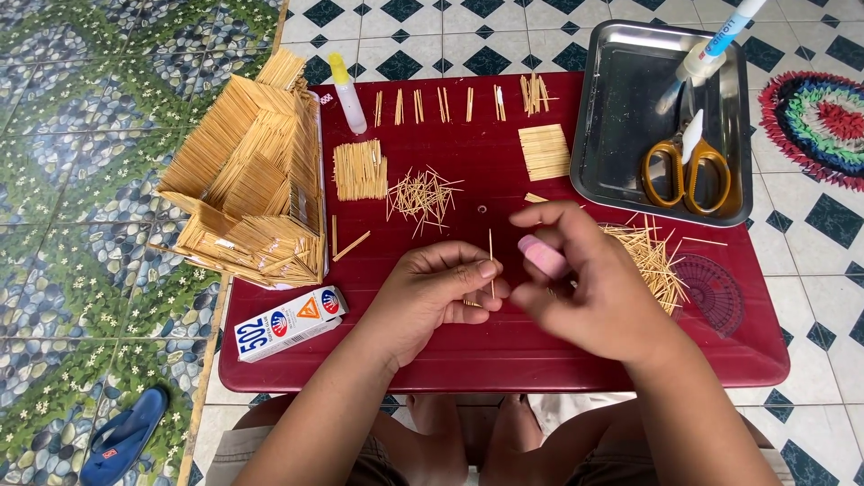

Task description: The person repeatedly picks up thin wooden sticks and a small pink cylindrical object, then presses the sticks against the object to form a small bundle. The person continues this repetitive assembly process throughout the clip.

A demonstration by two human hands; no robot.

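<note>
My left hand [432, 292] pinches a thin wooden toothpick [491, 256] upright between thumb and forefinger, above the dark red table [504, 346]. Just to its right, my right hand [585, 283] is blurred and holds a small pink object [542, 256] close to the toothpick. A loose heap of toothpicks [423, 196] lies beyond my left hand. Another heap [655, 256] lies partly hidden behind my right hand.
A toothpick model house [252, 180] stands at the table's left. A small glue box [290, 323] lies near the front left. A glue bottle [347, 94], toothpick bundles [360, 169], a flat toothpick panel [545, 151], a steel tray [621, 117] with yellow-handled scissors [686, 171] sit behind.
</note>
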